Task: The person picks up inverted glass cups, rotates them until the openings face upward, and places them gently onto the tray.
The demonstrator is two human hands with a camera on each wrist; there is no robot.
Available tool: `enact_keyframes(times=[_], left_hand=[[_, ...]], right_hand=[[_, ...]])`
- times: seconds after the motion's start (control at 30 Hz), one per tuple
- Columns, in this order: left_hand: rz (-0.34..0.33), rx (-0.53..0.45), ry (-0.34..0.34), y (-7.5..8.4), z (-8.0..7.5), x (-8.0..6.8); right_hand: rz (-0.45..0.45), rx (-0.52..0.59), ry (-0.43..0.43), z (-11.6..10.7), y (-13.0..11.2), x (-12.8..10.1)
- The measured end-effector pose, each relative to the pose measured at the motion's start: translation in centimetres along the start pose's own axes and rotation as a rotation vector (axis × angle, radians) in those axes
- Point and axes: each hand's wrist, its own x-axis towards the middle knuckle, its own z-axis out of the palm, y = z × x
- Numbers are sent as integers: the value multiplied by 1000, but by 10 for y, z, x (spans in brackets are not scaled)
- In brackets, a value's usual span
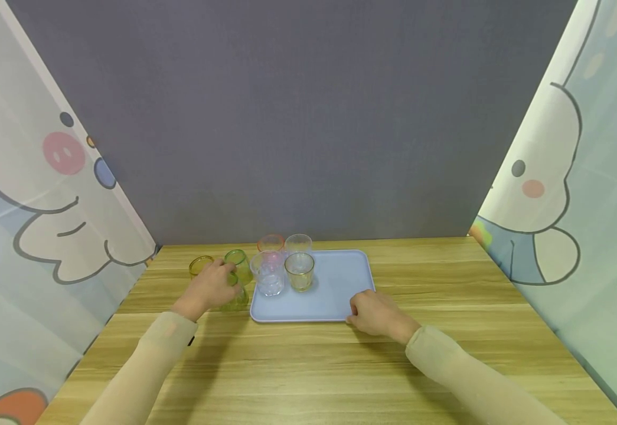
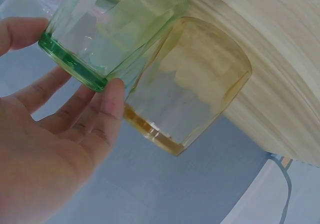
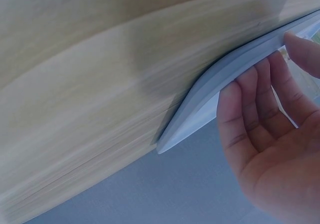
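Observation:
My left hand (image 1: 214,287) holds a green drinking glass (image 2: 90,39) by its rim, thumb on one side and fingers on the other. Partly covered by that hand in the head view, the glass stands left of the blue tray. Just behind it is another green glass (image 1: 238,260); an amber glass (image 2: 185,89) stands close on the left. With my right hand (image 1: 377,313) I grip the tray (image 1: 342,283) at its front right corner. The tray's left half carries a clear glass (image 1: 268,277), a yellowish glass (image 1: 300,273), a pink glass (image 1: 271,243) and another clear glass (image 1: 299,242).
The wooden table (image 1: 287,372) reaches back to a grey panel (image 1: 308,130). Curtains with cartoon figures hang at the left (image 1: 32,177) and right (image 1: 579,206) of the table. The glasses stand close together around the tray's left edge.

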Motion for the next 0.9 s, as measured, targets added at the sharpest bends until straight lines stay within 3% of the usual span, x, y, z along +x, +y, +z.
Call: enact_keyframes(times=[0.27,0.9], left_hand=[[26,-16,11,1,-7,-5],[111,-48,102,25,-30,-20]], right_hand=[[-4,0,3,1,0,0],[-9,25,8,0,0,0]])
